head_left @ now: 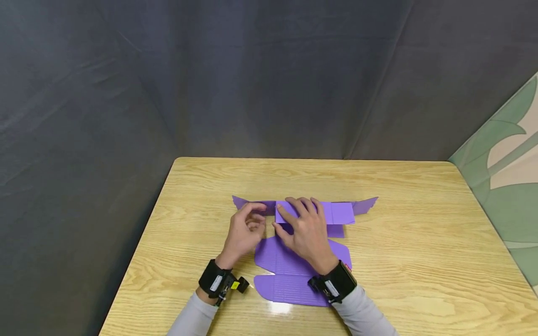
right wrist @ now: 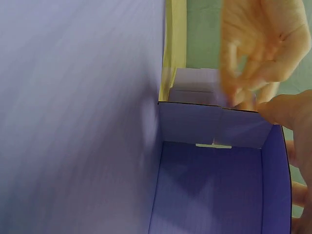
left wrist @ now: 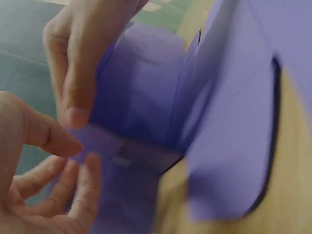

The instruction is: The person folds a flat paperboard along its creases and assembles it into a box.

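Note:
A partly folded purple cardboard box lies on the table, its far wall raised and its side flaps spread outward. My right hand grips that wall near its left corner. In the right wrist view, the right thumb lies at the corner edge and the other fingers are outside the wall. My left hand is loosely curved beside the left flap. The left wrist view shows the left fingertips in front of purple board, with no clear pinch; they are blurred in the right wrist view.
The box's unfolded lid panel extends toward the person, with rounded flaps at its left. Everything rests on a wood-grain table. Dark curtains hang behind it, and a green patterned cloth is at the right.

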`<act>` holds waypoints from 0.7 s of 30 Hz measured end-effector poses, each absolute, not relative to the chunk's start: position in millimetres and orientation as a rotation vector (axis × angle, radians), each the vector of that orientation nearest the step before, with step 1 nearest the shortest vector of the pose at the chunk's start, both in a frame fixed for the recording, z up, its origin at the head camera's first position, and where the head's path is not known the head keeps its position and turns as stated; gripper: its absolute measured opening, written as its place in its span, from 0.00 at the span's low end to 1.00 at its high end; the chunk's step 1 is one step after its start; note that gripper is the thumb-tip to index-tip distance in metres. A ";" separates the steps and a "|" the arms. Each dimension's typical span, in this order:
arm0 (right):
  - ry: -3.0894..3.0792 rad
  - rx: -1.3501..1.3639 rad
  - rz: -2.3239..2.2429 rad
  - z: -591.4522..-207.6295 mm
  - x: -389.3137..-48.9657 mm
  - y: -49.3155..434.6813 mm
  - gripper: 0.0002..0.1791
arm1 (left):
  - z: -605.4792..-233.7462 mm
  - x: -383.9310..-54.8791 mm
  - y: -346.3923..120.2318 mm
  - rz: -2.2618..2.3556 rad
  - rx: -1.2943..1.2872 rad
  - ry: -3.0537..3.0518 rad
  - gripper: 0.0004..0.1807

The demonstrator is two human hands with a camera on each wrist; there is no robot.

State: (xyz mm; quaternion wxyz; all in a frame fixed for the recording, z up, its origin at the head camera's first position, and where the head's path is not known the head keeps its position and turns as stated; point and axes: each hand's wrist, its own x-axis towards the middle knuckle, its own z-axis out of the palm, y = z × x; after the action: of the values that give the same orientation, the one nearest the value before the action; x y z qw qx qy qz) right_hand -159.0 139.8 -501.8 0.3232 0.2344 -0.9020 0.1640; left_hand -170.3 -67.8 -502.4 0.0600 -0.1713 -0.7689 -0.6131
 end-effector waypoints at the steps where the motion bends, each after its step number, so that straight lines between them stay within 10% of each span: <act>1: -2.369 0.615 0.429 -501.7 -158.9 139.7 0.23 | -499.5 -171.9 -71.7 -1.739 -0.546 -2.319 0.21; 9: -2.367 0.613 0.419 -502.6 -158.7 139.5 0.23 | -490.6 -185.7 -96.4 -0.955 -0.541 -2.492 0.23; 21: -2.354 0.610 0.433 -503.3 -159.6 140.1 0.22 | -497.3 -173.5 -94.2 -1.019 -0.478 -2.563 0.14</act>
State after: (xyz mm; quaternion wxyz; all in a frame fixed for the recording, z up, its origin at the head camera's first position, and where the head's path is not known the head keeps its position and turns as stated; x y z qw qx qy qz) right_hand -159.6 140.1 -503.3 0.3295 0.2333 -0.8998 0.1657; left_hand -173.5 -94.2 -497.3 0.1701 -0.1684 -0.9022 -0.3588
